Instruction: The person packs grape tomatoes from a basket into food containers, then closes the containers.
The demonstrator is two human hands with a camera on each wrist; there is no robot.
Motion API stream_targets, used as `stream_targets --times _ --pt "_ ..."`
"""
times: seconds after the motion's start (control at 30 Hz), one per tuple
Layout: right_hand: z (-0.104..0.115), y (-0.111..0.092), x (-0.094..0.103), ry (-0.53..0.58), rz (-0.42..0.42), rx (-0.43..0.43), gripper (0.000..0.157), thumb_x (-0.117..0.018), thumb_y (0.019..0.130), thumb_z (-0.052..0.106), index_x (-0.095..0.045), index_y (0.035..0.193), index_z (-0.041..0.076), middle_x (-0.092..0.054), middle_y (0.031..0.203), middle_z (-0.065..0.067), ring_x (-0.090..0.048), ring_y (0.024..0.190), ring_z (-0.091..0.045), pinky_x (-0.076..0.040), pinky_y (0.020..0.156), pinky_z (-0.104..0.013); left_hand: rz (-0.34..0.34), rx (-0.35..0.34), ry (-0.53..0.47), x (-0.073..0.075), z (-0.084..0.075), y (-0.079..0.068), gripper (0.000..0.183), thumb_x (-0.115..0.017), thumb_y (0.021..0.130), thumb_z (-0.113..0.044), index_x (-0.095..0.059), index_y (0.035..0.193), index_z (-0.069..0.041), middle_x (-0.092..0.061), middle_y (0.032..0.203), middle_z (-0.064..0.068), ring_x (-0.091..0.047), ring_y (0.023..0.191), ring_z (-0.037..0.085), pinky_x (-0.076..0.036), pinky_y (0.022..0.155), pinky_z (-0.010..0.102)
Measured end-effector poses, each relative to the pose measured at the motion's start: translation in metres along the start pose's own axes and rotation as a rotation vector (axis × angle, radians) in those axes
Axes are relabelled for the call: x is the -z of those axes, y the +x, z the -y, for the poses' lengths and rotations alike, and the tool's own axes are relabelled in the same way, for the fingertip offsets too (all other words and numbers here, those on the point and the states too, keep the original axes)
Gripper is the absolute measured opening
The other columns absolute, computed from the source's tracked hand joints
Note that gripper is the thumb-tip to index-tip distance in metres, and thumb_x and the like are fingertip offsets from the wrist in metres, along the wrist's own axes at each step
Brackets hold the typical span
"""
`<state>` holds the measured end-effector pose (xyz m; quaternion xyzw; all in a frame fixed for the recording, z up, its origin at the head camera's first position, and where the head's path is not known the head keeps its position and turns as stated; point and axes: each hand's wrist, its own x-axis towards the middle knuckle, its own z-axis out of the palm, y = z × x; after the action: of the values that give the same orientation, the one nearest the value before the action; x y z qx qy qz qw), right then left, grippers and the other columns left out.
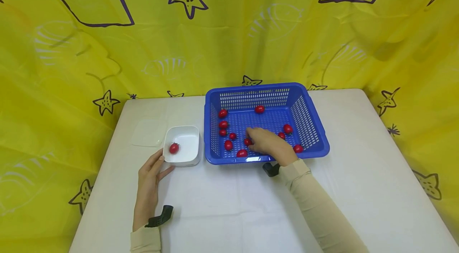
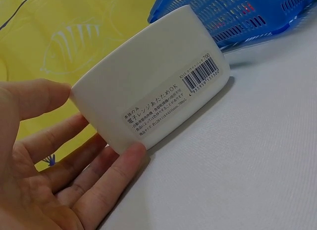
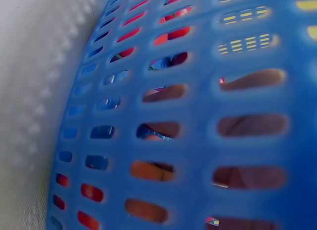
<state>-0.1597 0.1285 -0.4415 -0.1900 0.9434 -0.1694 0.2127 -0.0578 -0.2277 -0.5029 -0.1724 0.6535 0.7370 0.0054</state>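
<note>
My left hand point(image 1: 150, 181) holds a white square container point(image 1: 182, 158) by its near left corner, thumb and fingers on either side of the corner. One cherry tomato point(image 1: 173, 148) lies inside it. In the left wrist view a printed barcode label point(image 2: 171, 93) shows on the container's side. My right hand point(image 1: 267, 140) reaches into a blue basket point(image 1: 267, 158), its fingertips around a small cherry tomato point(image 1: 248, 142). Several other cherry tomatoes point(image 1: 228, 145) lie on the basket floor. In the right wrist view the slotted basket wall point(image 3: 198, 106) hides most of that hand.
A translucent lid point(image 1: 147, 133) lies on the white table point(image 1: 215, 209), behind and left of the container. The basket stands just right of the container, with a narrow gap between. A yellow patterned curtain point(image 1: 229, 46) hangs behind the table and at both sides.
</note>
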Motion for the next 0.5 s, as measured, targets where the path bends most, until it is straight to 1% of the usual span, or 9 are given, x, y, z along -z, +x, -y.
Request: stream_targets --times 0.27,0.5 --pt "0.0013 -0.0003 0.0008 -0.009 0.011 0.003 0.027 -0.070 0.091 0.020 -0.060 0.112 0.007 -0.064 0.095 -0.007 -0.058 0.084 -0.021 -0.057 0.088 -0.039 0.001 -0.001 -0.009 0.0002 0.0010 0.0011 0.050 -0.059 0.098 -0.031 -0.051 0.142 -0.009 -0.047 0.147 0.001 -0.053 0.127 0.011 -0.058 0.089 0.031" --pt "0.0006 -0.0028 0.0037 -0.001 0.005 0.026 0.026 -0.067 0.093 0.026 -0.059 0.110 0.008 -0.063 0.092 -0.006 -0.058 0.083 -0.021 -0.058 0.085 -0.037 0.001 -0.004 -0.006 0.0002 0.0004 0.0010 0.049 -0.059 0.099 -0.030 -0.051 0.142 -0.009 -0.047 0.147 0.001 -0.054 0.126 0.011 -0.058 0.089 0.031"
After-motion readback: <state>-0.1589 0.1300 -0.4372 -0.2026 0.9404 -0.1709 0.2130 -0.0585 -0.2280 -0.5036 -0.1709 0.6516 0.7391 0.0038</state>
